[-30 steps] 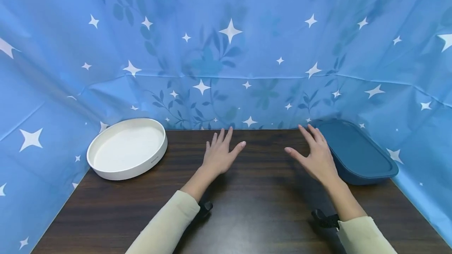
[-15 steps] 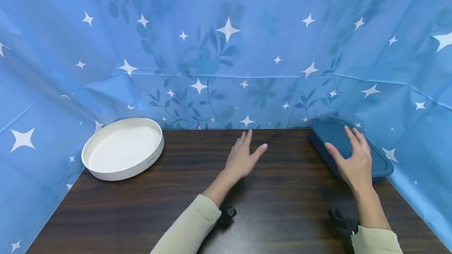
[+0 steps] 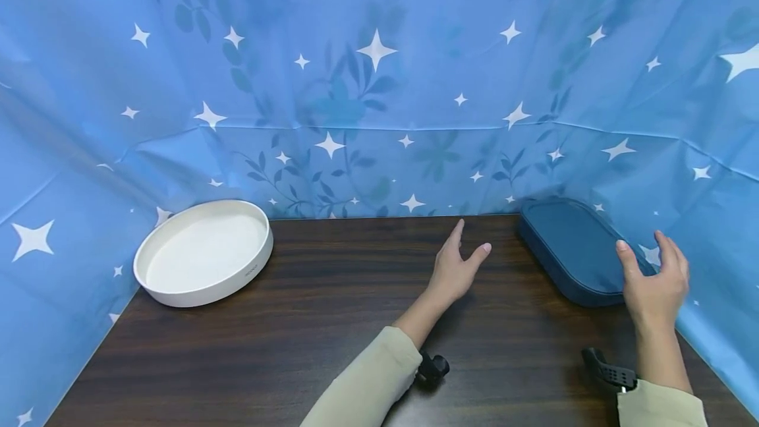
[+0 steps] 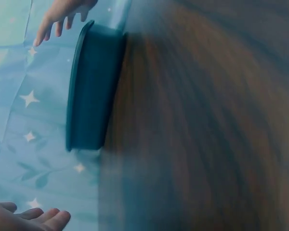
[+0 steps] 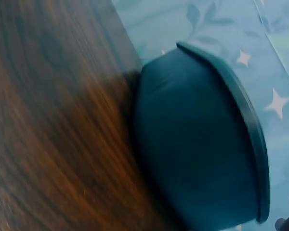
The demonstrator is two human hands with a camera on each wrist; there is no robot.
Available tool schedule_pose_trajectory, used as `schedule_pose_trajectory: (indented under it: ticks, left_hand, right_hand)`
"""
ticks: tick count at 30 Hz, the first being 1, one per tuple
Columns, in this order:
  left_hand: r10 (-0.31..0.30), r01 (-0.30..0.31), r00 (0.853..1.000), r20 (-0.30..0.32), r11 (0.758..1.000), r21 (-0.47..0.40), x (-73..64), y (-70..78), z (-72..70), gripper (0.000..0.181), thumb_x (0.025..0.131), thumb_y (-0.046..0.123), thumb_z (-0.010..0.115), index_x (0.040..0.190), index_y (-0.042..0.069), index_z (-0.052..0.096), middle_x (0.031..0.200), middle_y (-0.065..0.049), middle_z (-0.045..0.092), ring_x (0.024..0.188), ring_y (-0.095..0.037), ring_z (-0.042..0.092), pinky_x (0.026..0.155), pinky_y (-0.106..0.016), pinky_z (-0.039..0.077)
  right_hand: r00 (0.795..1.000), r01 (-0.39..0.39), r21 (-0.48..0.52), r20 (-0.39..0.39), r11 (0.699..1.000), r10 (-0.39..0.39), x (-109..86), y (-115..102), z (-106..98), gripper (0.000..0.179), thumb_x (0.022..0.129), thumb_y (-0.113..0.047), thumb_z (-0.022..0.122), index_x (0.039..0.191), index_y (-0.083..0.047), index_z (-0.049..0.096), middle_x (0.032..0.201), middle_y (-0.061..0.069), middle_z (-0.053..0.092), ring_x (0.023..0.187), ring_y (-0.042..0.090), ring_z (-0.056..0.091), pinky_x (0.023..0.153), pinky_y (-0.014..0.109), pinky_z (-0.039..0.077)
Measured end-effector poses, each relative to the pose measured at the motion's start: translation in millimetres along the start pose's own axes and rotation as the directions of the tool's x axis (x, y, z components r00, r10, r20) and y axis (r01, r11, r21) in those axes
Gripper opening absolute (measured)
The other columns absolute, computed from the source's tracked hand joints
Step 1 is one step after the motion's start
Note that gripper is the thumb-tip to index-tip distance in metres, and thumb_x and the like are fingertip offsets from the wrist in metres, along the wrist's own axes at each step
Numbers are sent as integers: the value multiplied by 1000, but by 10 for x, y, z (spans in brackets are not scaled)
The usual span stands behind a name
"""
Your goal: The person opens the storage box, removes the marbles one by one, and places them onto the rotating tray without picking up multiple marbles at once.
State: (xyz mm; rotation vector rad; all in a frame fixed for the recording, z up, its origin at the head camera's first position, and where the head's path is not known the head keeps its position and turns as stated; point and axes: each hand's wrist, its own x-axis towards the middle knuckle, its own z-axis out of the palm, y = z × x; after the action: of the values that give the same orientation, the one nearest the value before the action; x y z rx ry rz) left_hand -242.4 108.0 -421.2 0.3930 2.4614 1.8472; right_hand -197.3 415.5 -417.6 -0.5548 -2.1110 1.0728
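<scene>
A dark blue lidded box [image 3: 584, 249] with rounded corners stands at the back right of the table in the head view. My right hand [image 3: 657, 285] is at its near right corner, thumb and fingers spread apart, overlapping the box's edge in this view. To the left of the box, my left hand [image 3: 453, 272] hovers over the wood, thumb held away from the fingers and nothing in it. The left wrist view has the box's side wall [image 4: 94, 91], with the right hand [image 4: 67, 14] beyond its far end. From the right wrist, the box wall [image 5: 192, 134] fills the middle.
A round white tray [image 3: 204, 256] with a raised rim stands at the back left. The dark wooden table [image 3: 267, 354] meets a blue curtain [image 3: 356, 84] with white stars along its back and sides.
Both hands have moved to the right. The right hand has passed across the box from its left side to its near right corner; the left hand has come closer to the box, which stays put.
</scene>
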Motion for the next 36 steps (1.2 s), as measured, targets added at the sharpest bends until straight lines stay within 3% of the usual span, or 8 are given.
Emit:
schedule_pose_trajectory:
  ticks: [5, 10, 16, 19, 24, 30, 36]
  left_hand:
    - [-20, 15, 999, -35, 991, -136, 61, -1, 284, 68, 98, 49, 60, 158, 33, 34, 162, 2, 41, 145, -28, 47, 115, -47, 47]
    - [-94, 79, 995, -41, 961, -265, 82, 8, 489, 63, 96, 45, 64, 154, 34, 42, 158, -2, 46, 143, -29, 49, 112, -42, 50]
    - [-127, 113, 992, -25, 943, -312, 98, 46, 721, 62, 95, 43, 65, 153, 35, 43, 158, -1, 46, 143, -28, 50, 112, -40, 50]
    - [-153, 144, 988, -1, 933, -329, 92, 74, 861, 62, 95, 40, 67, 152, 37, 44, 157, 5, 47, 143, -26, 50, 113, -39, 50]
    - [-221, 221, 975, 36, 932, -286, 88, 112, 1060, 65, 92, 35, 73, 149, 45, 45, 155, 16, 46, 141, -21, 50, 110, -38, 51]
    - [-208, 209, 978, 29, 957, -200, 154, 140, 1145, 69, 90, 35, 76, 151, 42, 45, 153, 12, 49, 139, -17, 52, 109, -34, 51]
    - [-217, 228, 974, 70, 941, -251, 160, 156, 1190, 67, 92, 31, 74, 151, 40, 46, 156, 12, 47, 141, -20, 51, 110, -35, 51]
  right_hand:
    - [990, -142, 18, 3, 990, 142, 42, 131, -84, 67, 99, -45, 56, 160, -27, 32, 169, 7, 24, 157, 28, 19, 131, 51, 14]
    - [948, -317, 81, 65, 945, 312, 71, 215, -15, 65, 100, -50, 51, 159, -41, 25, 171, -5, 18, 159, 22, 17, 130, 43, 20]
    - [941, -333, 115, 100, 936, 323, 61, 353, 58, 68, 101, -47, 51, 162, -33, 24, 171, -4, 19, 160, 19, 11, 132, 40, 13]
    - [928, -365, 104, 123, 925, 353, 64, 394, 23, 69, 102, -48, 49, 162, -33, 19, 171, -7, 14, 160, 17, 7, 132, 39, 9]
    - [913, -393, 66, 141, 917, 382, 76, 419, -43, 67, 102, -45, 47, 162, -32, 20, 171, -6, 10, 160, 17, 5, 132, 38, 9]
    - [920, -383, 60, 107, 922, 376, 52, 440, -4, 64, 102, -40, 50, 160, -28, 27, 170, -3, 17, 159, 20, 15, 130, 38, 19]
    - [926, -370, 49, 97, 928, 364, 34, 466, 25, 60, 102, -39, 52, 159, -30, 34, 169, 0, 24, 156, 22, 25, 128, 40, 26]
